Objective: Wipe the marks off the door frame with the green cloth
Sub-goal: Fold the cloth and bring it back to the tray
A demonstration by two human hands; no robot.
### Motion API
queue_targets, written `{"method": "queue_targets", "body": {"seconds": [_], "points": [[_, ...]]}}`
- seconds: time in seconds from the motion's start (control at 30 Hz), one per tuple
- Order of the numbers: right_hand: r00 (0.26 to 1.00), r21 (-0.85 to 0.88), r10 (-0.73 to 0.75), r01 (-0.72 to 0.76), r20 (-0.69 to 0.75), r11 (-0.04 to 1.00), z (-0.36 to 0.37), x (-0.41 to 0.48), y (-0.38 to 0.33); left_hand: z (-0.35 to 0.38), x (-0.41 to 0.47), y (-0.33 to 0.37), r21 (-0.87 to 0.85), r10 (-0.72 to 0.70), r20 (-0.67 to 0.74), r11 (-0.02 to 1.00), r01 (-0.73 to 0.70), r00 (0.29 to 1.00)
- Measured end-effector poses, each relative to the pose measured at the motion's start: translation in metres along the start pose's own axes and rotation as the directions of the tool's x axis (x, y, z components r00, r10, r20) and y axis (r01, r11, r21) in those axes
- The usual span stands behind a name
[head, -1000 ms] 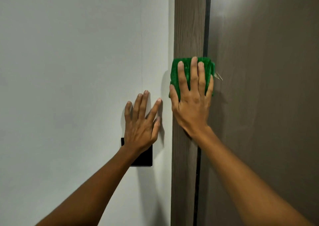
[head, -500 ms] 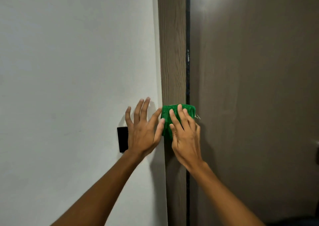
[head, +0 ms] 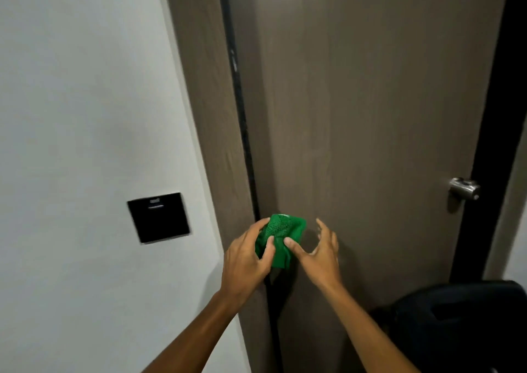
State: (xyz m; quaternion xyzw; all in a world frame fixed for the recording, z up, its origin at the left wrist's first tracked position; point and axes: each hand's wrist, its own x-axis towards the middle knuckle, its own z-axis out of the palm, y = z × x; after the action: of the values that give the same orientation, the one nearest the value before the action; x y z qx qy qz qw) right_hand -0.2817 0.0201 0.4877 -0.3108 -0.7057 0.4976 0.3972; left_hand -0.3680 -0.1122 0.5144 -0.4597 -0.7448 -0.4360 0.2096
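The green cloth (head: 281,237) was bunched up in front of the dark gap between the door frame (head: 212,133) and the door (head: 370,116), low down, level with the black wall plate (head: 158,217). The left hand (head: 246,258) gripped it — fingers (head: 258,225) curled over the top, thumb pressed into the front. The right hand (head: 320,254) was spread wide, only its thumb tip touching the cloth, the other fingers splayed toward the door. A metal handle (head: 464,188) sat well to the right — a dark object (head: 462,327) below it
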Motion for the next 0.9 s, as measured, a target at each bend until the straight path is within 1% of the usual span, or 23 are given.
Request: {"method": "queue_targets", "body": {"seconds": [0.07, 0.1, 0.13, 0.17, 0.2, 0.23, 0.27, 0.33, 0.4, 0.43, 0.47, 0.5, 0.57, 0.6, 0.63, 0.7, 0.73, 0.77, 0.8, 0.83, 0.87, 0.9], "points": [[0.974, 0.161, 0.195, -0.213, 0.116, 0.964, -0.018, -0.007, 0.04, 0.032, -0.016, 0.001, -0.118, -0.085, 0.082, 0.989, 0.094, 0.993], [0.945, 0.251, 0.269, -0.311, 0.189, 0.917, -0.031, -0.012, 0.064, 0.054, -0.028, 0.002, -0.172, -0.132, 0.149, 0.972, 0.157, 0.98], [0.916, 0.329, 0.308, -0.383, 0.259, 0.863, -0.043, -0.017, 0.085, 0.073, -0.038, 0.003, -0.211, -0.173, 0.215, 0.953, 0.219, 0.961], [0.887, 0.369, 0.346, -0.445, 0.304, 0.816, -0.057, -0.023, 0.106, 0.094, -0.051, 0.005, -0.227, -0.212, 0.291, 0.932, 0.283, 0.933], [0.864, 0.381, 0.39, -0.493, 0.317, 0.782, -0.073, -0.031, 0.132, 0.119, -0.07, 0.006, -0.226, -0.246, 0.373, 0.911, 0.345, 0.895], [0.852, 0.364, 0.424, -0.517, 0.306, 0.775, -0.084, -0.037, 0.152, 0.135, -0.084, 0.006, -0.214, -0.27, 0.435, 0.896, 0.39, 0.859], [0.838, 0.351, 0.479, -0.545, 0.263, 0.761, -0.1, -0.048, 0.178, 0.16, -0.104, 0.006, -0.186, -0.29, 0.512, 0.881, 0.435, 0.808], [0.811, 0.277, 0.568, -0.583, 0.142, 0.764, -0.124, -0.073, 0.219, 0.197, -0.143, 0.007, -0.092, -0.33, 0.645, 0.862, 0.499, 0.689], [0.778, 0.172, 0.628, -0.622, 0.023, 0.764, -0.15, -0.104, 0.26, 0.24, -0.187, 0.014, 0.02, -0.351, 0.757, 0.855, 0.518, 0.551], [0.743, 0.108, 0.669, -0.664, -0.012, 0.74, -0.167, -0.126, 0.282, 0.263, -0.216, 0.024, 0.075, -0.362, 0.806, 0.847, 0.526, 0.469], [0.73, 0.036, 0.682, -0.681, -0.043, 0.732, -0.176, -0.141, 0.297, 0.277, -0.234, 0.031, 0.099, -0.365, 0.831, 0.84, 0.534, 0.42], [0.716, -0.059, 0.694, -0.698, -0.07, 0.714, -0.187, -0.158, 0.312, 0.29, -0.255, 0.041, 0.121, -0.357, 0.864, 0.831, 0.543, 0.354], [0.669, -0.241, 0.731, -0.738, -0.135, 0.631, -0.208, -0.196, 0.352, 0.32, -0.302, 0.061, 0.141, -0.293, 0.931, 0.838, 0.527, 0.216], [0.636, -0.3, 0.75, -0.762, -0.182, 0.573, -0.219, -0.217, 0.371, 0.334, -0.329, 0.07, 0.141, -0.245, 0.958, 0.857, 0.496, 0.15], [0.603, -0.325, 0.764, -0.787, -0.228, 0.524, -0.226, -0.232, 0.383, 0.346, -0.349, 0.076, 0.143, -0.206, 0.974, 0.879, 0.454, 0.092], [0.532, -0.302, 0.79, -0.841, -0.306, 0.449, -0.239, -0.259, 0.403, 0.368, -0.387, 0.089, 0.123, -0.135, 0.991, 0.923, 0.364, 0.005], [0.506, -0.293, 0.792, -0.858, -0.343, 0.421, -0.244, -0.267, 0.411, 0.379, -0.402, 0.095, 0.098, -0.098, 0.995, 0.945, 0.314, -0.015], [0.478, -0.297, 0.794, -0.873, -0.375, 0.386, -0.25, -0.276, 0.419, 0.389, -0.416, 0.101, 0.079, -0.067, 0.996, 0.961, 0.266, -0.051], [0.463, -0.311, 0.796, -0.88, -0.39, 0.359, -0.255, -0.283, 0.426, 0.397, -0.429, 0.104, 0.042, -0.026, 0.997, 0.972, 0.23, -0.075], [0.449, -0.339, 0.813, -0.88, -0.371, 0.331, -0.258, -0.288, 0.431, 0.403, -0.438, 0.106, 0.009, 0.014, 0.994, 0.98, 0.197, -0.11], [0.425, -0.389, 0.846, -0.874, -0.321, 0.291, -0.262, -0.297, 0.436, 0.409, -0.451, 0.105, -0.029, 0.052, 0.988, 0.988, 0.151, -0.148], [0.37, -0.477, 0.893, -0.852, -0.256, 0.216, -0.265, -0.302, 0.439, 0.411, -0.455, 0.105, -0.065, 0.077, 0.98, 0.995, 0.073, -0.182]]}}
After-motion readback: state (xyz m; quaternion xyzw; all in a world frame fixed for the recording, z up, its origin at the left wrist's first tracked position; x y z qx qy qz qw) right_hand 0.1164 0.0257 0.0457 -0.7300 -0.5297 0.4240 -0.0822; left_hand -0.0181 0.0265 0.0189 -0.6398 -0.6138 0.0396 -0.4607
